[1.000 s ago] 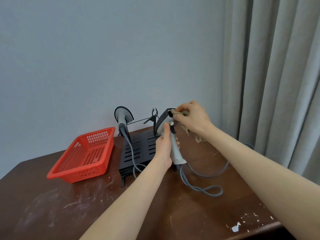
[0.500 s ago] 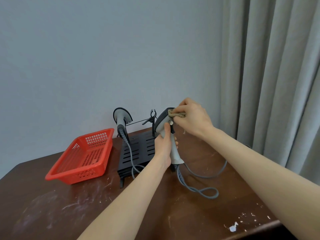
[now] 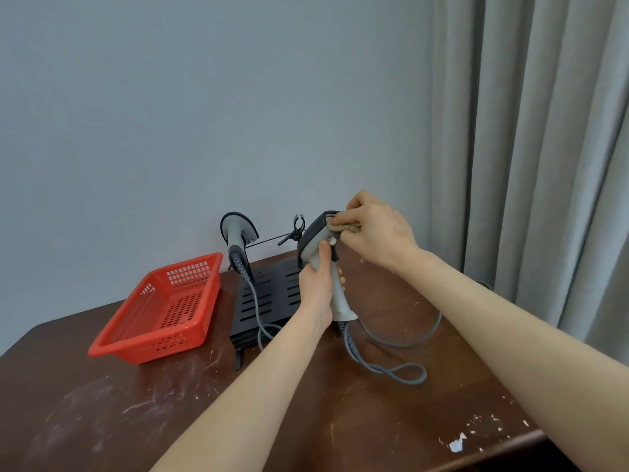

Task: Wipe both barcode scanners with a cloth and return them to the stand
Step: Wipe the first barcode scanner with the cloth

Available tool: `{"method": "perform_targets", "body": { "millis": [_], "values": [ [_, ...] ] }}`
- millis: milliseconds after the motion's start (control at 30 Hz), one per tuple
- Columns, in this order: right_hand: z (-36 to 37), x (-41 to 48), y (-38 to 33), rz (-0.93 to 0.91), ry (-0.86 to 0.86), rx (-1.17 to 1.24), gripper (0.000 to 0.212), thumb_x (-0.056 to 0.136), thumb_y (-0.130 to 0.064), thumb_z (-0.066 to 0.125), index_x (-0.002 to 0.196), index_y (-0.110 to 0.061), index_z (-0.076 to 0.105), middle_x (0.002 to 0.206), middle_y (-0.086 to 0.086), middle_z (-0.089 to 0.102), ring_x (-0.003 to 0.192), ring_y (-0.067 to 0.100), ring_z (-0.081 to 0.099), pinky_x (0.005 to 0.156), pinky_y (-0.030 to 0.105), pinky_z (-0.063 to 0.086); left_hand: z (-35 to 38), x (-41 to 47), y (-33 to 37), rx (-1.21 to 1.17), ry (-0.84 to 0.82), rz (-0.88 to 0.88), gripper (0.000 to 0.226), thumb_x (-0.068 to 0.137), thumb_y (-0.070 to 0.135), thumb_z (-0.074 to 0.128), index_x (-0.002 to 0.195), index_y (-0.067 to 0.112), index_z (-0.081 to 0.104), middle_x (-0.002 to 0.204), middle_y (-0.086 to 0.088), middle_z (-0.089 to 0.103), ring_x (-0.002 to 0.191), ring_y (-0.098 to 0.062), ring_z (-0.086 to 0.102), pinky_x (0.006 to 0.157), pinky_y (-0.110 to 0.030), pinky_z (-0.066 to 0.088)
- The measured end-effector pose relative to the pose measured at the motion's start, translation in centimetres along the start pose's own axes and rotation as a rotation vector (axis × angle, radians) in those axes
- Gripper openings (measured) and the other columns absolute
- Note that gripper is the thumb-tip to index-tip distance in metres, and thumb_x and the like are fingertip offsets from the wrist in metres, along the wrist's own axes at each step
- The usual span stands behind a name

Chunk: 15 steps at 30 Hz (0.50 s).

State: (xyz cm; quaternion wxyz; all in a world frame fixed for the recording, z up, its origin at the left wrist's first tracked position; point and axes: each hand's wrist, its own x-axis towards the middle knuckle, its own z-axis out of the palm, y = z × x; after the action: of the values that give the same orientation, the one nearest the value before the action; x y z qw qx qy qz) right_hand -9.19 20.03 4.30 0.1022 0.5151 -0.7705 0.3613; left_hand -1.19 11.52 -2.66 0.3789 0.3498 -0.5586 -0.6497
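My left hand [image 3: 318, 287] grips the grey handle of a barcode scanner [image 3: 315, 238] and holds it upright above the black slotted stand [image 3: 269, 298]. My right hand [image 3: 372, 229] presses a small tan cloth [image 3: 342, 224] against the top of the scanner's dark head. The scanner's grey cable [image 3: 391, 366] loops across the brown table [image 3: 374, 420]. A second grey scanner [image 3: 238, 229] stands upright at the stand's back left corner, with its cable running down over the stand. A black clip arm [image 3: 294, 229] rises at the back of the stand, between the two scanners.
A red plastic basket [image 3: 163, 311] sits left of the stand. A grey wall is close behind the table. Grey curtains [image 3: 531, 148] hang at the right. The table's right edge runs near my right forearm, with chipped white paint spots [image 3: 457, 444].
The cloth in my right hand has shifted over the scanner's head, and my right hand has closed more tightly over it. My left hand keeps the same grip on the handle.
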Motion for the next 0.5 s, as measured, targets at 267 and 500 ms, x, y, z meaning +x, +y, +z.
{"method": "perform_targets", "body": {
  "millis": [267, 500],
  "values": [
    [-0.2, 0.1, 0.3, 0.028, -0.075, -0.147, 0.029, 0.092, -0.023, 0.049, 0.111, -0.032, 0.069, 0.117, -0.002, 0.049, 0.099, 0.025, 0.056, 0.071, 0.028, 0.034, -0.1, -0.2, -0.5, -0.007, -0.013, -0.048, 0.05, 0.088, 0.057, 0.05, 0.083, 0.009, 0.059, 0.062, -0.002, 0.056, 0.05, -0.012, 0.051, 0.05, -0.024, 0.046],
    [-0.2, 0.2, 0.6, 0.04, -0.059, -0.165, 0.029, 0.094, -0.025, 0.047, 0.111, -0.038, 0.067, 0.116, -0.003, 0.048, 0.095, 0.021, 0.054, 0.07, 0.027, 0.033, -0.1, -0.4, -0.5, -0.038, -0.021, -0.07, 0.052, 0.087, 0.06, 0.051, 0.08, 0.009, 0.061, 0.061, -0.003, 0.057, 0.051, -0.013, 0.052, 0.052, -0.026, 0.046]
  ]
}}
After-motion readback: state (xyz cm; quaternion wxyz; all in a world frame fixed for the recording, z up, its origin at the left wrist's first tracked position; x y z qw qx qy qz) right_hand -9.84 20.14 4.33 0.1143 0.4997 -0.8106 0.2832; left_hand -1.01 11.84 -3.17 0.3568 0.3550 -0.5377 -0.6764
